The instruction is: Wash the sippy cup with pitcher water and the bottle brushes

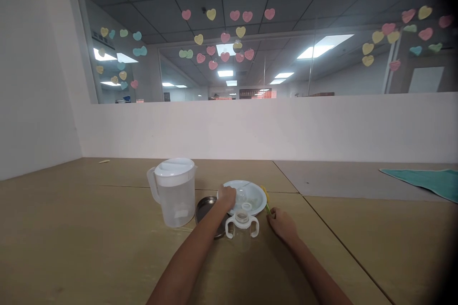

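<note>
My left hand [227, 197] is closed at the left rim of a white plate [258, 208]; what its fingers hold, if anything, is hidden. Clear and white bottle parts, among them a white ring [246, 206], lie on the plate. My right hand [281, 223] pinches the green end of a thin yellow and green tool [267, 207], right of the plate. Between my arms a clear bottle [242, 238] stands upright without a lid, with two white handles around its neck. A round metal tray [204, 207] lies partly under my left forearm.
A translucent lidded pitcher [178, 200] stands left of the metal tray, its handle to the left. A teal cloth [429, 181] lies at the far right. A small flat piece [104, 161] rests near the wall at the back left.
</note>
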`<state>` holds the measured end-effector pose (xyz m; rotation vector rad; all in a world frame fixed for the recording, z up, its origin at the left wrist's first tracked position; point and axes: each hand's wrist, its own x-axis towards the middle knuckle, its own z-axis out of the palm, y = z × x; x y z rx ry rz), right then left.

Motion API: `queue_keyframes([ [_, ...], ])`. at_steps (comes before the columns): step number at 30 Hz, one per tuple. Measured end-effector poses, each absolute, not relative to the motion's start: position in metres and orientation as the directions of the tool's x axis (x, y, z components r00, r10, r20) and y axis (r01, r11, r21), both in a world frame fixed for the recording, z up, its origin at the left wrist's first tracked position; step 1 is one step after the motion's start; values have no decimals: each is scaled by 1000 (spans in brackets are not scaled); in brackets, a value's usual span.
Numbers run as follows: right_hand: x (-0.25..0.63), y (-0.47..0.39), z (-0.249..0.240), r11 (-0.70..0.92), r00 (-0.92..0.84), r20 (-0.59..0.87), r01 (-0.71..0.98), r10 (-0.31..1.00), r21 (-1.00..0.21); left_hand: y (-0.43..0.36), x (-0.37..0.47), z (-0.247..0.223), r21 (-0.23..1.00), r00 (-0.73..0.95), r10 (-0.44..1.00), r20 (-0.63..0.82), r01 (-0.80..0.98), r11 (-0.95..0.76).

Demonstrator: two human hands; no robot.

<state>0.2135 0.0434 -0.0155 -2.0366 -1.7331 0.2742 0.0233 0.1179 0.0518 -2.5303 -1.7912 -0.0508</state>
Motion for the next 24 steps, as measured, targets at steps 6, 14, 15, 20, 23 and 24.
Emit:
queue_keyframes([
  [6,214,44,-14,-159,247,126,863,961,-479,110,8,59,46,251,951,181,964,-263],
  [14,221,47,-19,-203,348,193,826,917,-525,88,-15,55,472,76,858,508,809,-351],
  [15,224,48,-20,-200,375,235,817,897,-540,88,-15,55,530,50,843,535,758,-381],
  [20,233,48,-16,-35,497,557,767,665,-641,97,-2,61,748,-22,817,576,416,-517],
  [23,226,37,-1,126,487,653,738,580,-663,104,6,64,822,-10,839,543,209,-530],
  [24,222,32,4,188,448,680,738,580,-648,105,9,64,839,2,849,528,153,-522],
])
